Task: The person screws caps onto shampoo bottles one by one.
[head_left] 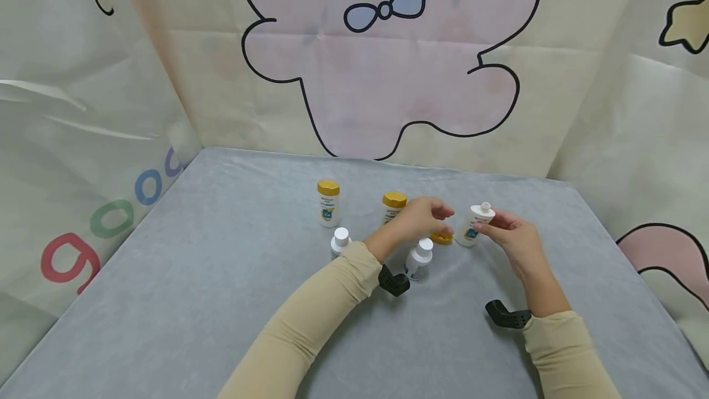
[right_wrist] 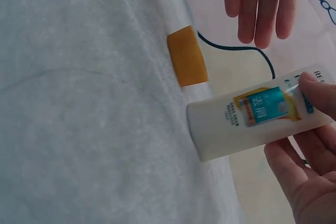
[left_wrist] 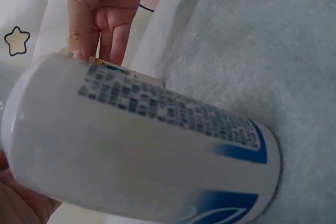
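My right hand grips an uncapped white bottle by its upper part, thumb on one side and fingers on the other. The bottle's narrow neck shows on top and its base is at the cloth. In the right wrist view this bottle has a teal and yellow label. A gold cap lies on the cloth just left of it. My left hand hovers by the cap with relaxed fingers and holds nothing; the right wrist view shows its fingers apart from the cap.
A gold-capped bottle stands at the back left; another gold-capped bottle is partly behind my left hand. Two white-capped bottles stand nearer, one partly hidden by my left sleeve. Grey cloth covers the table; printed curtains surround it.
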`<state>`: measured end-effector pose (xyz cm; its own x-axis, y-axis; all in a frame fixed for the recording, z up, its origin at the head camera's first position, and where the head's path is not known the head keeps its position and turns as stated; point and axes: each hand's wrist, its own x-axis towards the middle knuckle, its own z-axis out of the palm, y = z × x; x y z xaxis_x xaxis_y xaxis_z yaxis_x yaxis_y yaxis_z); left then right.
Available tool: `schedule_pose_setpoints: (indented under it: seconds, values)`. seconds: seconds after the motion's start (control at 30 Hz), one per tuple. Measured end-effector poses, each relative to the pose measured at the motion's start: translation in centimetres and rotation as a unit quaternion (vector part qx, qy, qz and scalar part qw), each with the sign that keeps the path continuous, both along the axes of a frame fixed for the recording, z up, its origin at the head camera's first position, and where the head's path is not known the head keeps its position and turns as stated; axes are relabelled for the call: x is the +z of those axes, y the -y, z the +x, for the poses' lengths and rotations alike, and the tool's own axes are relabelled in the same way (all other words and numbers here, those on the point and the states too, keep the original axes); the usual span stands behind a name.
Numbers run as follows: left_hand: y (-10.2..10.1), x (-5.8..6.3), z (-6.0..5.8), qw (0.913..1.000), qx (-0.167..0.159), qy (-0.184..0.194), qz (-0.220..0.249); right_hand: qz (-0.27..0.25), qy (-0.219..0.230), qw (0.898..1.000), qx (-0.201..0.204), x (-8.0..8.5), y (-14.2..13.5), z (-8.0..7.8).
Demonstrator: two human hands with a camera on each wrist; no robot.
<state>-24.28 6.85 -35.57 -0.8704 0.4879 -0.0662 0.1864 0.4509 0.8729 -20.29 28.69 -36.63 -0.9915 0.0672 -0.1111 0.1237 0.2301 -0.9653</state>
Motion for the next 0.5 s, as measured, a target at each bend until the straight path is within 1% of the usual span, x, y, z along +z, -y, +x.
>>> schedule_pose_setpoints:
  seconds: [0.1,0.27,0.37,0.5]
  values:
    - [-0.1,-0.2,-0.2,0.9999,-0.006,0.006,-0.015,-0.028,0.004,1.0,-0.001,-0.3,-0.1,-0.2]
    - [-0.2,-0.8,-0.6,0.9994,-0.014,0.028,-0.016,-0.047,-0.005,0.999,0.005,-0.5,-0.2,-0.3]
    - [-0.3,-1.3,-0.8,0.9985,-0.02,0.05,-0.005,-0.065,-0.014,0.998,0.007,-0.6,-0.2,-0.3]
    - [-0.4,-2.1,-0.9,0.9965,-0.013,0.081,0.015,-0.091,-0.015,0.996,0.009,-0.8,-0.3,-0.3]
